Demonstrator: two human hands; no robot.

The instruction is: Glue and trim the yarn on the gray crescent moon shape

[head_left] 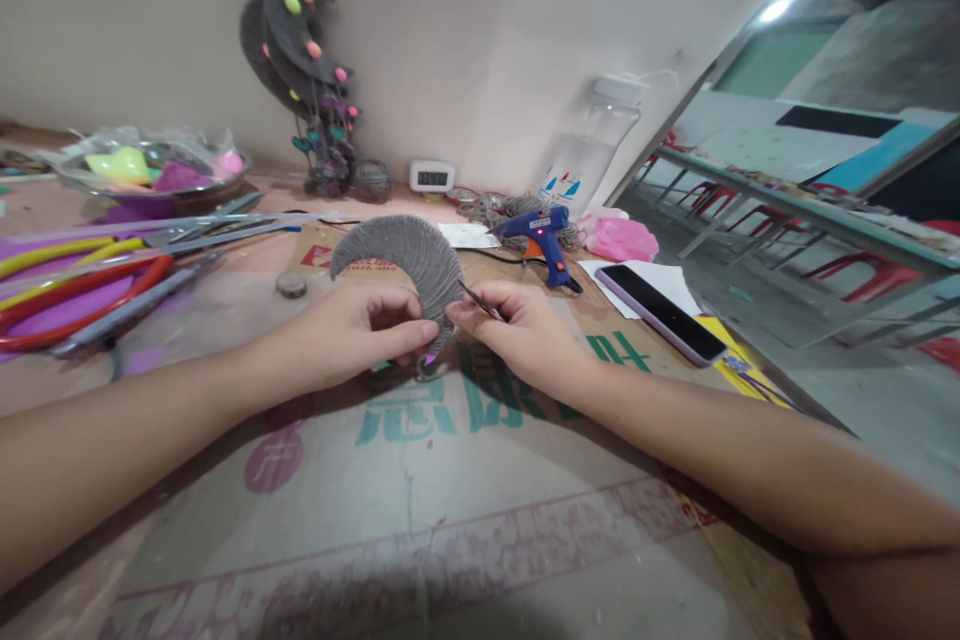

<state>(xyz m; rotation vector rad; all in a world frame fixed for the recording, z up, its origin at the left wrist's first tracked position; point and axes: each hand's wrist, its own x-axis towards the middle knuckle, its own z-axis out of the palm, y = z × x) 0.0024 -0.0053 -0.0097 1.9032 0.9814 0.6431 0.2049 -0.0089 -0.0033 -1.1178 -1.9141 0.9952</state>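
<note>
Yarn-wrapped gray crescent is worked between a person's bare hands over a printed cardboard sheet on the table. Careful handling here appears to call for a steady left pinch near the lower tip, pressure light enough to leave the strands lying evenly, and a slim dark tool, possibly tweezers, guided so that its point does not snag the wrap. The purple patch at the tip, seemingly bare of yarn, looks like the spot where turns could slip.

The left hand grasps the crescent's lower arm, thumb across its face just above that patch and a small ring. The right hand pinches the tool, its fingertips at the crescent's outer edge opposite the left thumb; whether they also squeeze the yarn cannot be told. Most of the curve rises beyond the left grip, its free horn hooking leftward. Farther back, a blue hot glue gun shows a red light near a phone.
</note>
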